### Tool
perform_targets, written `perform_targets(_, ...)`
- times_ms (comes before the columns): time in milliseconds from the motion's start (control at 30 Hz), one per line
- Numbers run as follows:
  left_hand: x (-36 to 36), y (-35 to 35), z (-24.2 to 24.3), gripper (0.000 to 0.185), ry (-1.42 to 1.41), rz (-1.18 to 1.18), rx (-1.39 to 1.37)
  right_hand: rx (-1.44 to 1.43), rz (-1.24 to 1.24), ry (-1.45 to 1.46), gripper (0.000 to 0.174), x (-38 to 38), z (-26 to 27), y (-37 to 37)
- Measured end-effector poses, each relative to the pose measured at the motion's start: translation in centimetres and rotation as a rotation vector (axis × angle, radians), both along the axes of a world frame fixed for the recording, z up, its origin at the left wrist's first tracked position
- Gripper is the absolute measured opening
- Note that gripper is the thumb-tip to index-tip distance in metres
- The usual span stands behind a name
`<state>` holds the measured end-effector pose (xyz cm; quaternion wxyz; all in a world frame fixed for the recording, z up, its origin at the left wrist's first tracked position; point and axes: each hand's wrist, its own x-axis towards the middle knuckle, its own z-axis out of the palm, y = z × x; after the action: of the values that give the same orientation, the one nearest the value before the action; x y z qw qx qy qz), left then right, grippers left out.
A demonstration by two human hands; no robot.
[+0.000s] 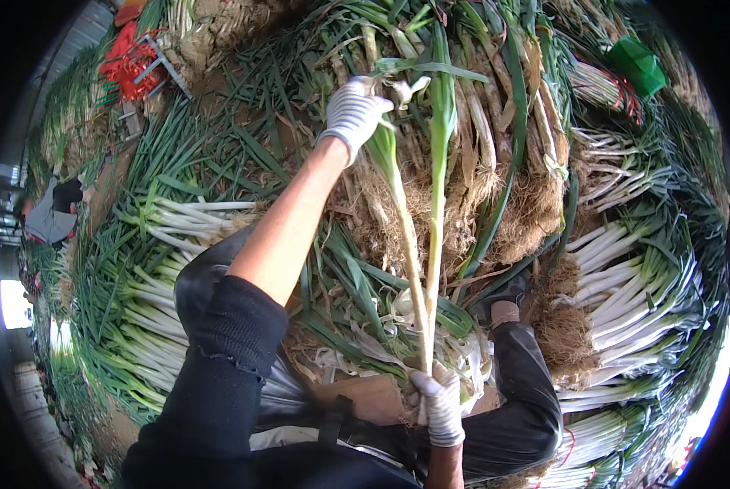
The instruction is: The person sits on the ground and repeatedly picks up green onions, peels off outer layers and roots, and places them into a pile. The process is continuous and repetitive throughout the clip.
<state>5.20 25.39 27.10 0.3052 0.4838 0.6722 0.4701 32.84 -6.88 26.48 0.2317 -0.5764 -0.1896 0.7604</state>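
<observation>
Two long green onions point(437, 244) run up from my right hand point(441, 406), which is closed around their lower ends near the roots. Both hands wear striped white gloves. My left hand point(354, 115) is at the top of the left-hand stalk, its fingers closed on the green leaves; torn pale leaf pieces point(405, 91) show beside the fingertips. The right-hand stalk reaches further up, its green top point(443, 110) apart from my left hand. Beneath the stalks lie stripped leaves and pale peelings point(463, 354). Ahead is a heap of unpeeled green onions point(481, 140) with soil-brown roots.
White-stemmed green onions lie in rows at left point(151, 318) and right point(615, 305). Tied bundles point(603, 437) sit at lower right. A green plastic container point(637, 66) stands upper right. Red ties point(130, 67) hang by a metal frame point(163, 67). Another person point(52, 211) is far left.
</observation>
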Motion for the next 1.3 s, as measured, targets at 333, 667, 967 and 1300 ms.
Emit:
perform_targets(333,0.6,-10.4,-8.0,0.038,-0.926,-0.042,-0.446,-0.030,-0.066,0.170,0.039,0.7,-1.9,-1.5)
perform_targets(667,1.9,-9.8,-8.0,0.021,0.326,0.031,-0.297,0.132,0.024,-0.102,0.031,-1.5,-0.8,-1.7)
perform_targets(967,-8.1,-5.4,-1.4,0.010,0.497,0.188,-0.322,-0.249,-0.458,0.778,0.044,2.0,-0.4,-5.9)
perform_targets(1300,4.3,-15.8,-9.7,0.017,-1.204,-0.181,-0.432,-0.222,-0.328,0.550,0.043,4.2,1.2,-6.0)
